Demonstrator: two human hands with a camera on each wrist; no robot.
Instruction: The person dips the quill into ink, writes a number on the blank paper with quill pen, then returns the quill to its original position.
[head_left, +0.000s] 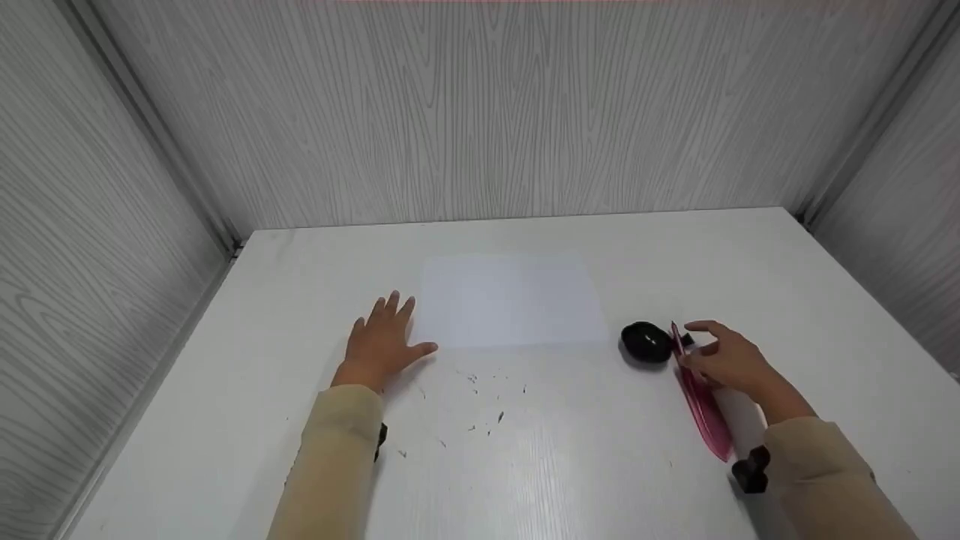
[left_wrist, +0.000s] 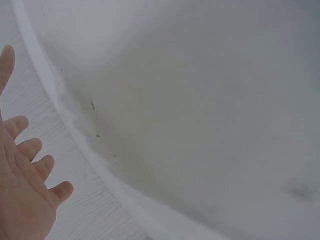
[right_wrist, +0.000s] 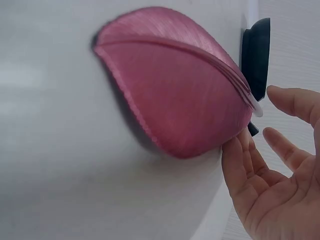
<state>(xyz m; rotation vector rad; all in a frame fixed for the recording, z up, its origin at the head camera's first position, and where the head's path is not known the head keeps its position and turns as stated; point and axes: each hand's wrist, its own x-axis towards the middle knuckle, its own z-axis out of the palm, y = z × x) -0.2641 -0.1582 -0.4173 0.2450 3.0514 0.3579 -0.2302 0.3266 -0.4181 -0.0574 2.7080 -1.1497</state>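
My left hand (head_left: 380, 346) lies with its fingers spread beside the lower left edge of a white sheet of paper (head_left: 514, 300). Its palm and fingers (left_wrist: 34, 150) show at the left of the left wrist view. At the right, my right hand (head_left: 731, 364) is at a pink leaf-shaped thing (head_left: 705, 416) with a thin rib along its middle. Some of the fingers touch its edge near the narrow end, while a gap stands between other fingers and it. Just left of that narrow end sits a small round black dish (head_left: 646, 343). The pink blade (right_wrist: 175, 95) fills much of the right wrist view.
Small dark flecks (head_left: 501, 416) are scattered over the white table (head_left: 540, 487) below the paper. Grey wood-patterned panels (head_left: 487, 112) rise behind the table and at both sides. A black band piece (head_left: 751, 470) is on the right wrist.
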